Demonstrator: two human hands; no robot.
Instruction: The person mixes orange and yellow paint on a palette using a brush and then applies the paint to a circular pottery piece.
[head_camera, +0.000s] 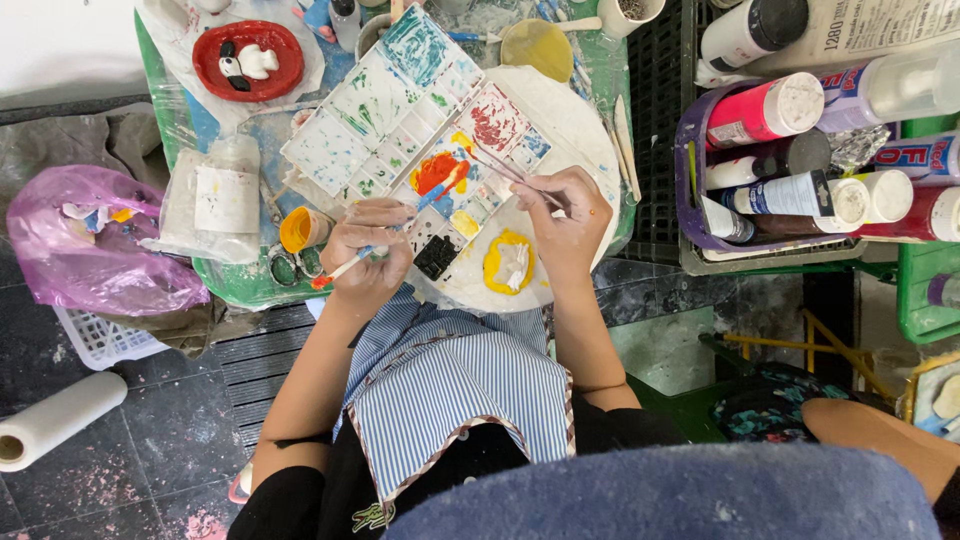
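Paint palette (420, 120), a white many-welled tray, lies tilted across the middle of the tabletop (245, 285), within reach of both hands. Her right hand (568, 222) pinches a thin brush (505, 172) whose tip reaches the wells, while the left hand (368, 250) is closed around a second brush (345, 268), parked near the front edge beside a yellow paint pot (300, 230)

You see bright, even daylight with soft, faint shadows. Around the paint palette (420, 120) everything is sharp. Near the bottom edge, below it, a blue shape (680, 495) blurs.
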